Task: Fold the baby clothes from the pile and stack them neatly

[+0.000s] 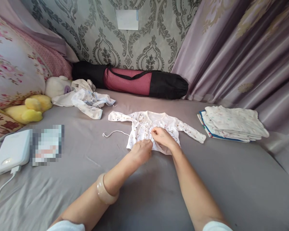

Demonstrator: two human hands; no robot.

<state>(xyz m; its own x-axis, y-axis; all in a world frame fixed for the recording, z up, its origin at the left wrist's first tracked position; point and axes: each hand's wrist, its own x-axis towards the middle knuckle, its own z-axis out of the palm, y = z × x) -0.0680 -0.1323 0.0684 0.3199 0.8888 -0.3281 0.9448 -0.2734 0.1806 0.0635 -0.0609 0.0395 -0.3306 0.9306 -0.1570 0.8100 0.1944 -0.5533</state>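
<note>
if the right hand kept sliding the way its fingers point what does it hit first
The right hand points up-left across the baby shirt. Past the shirt's collar, probably the heap of loose clothes, though depth is unclear.

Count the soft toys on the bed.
2: a yellow plush toy at the left by the floral pillow, and a white plush toy behind it. More may be hidden.

I see a small white long-sleeved baby shirt of thin printed cotton (144,126) lying flat on the grey bed sheet (86,166), front up, both sleeves spread sideways. Its front panels meet at the middle, and a thin white tie cord trails off to its left.
</note>
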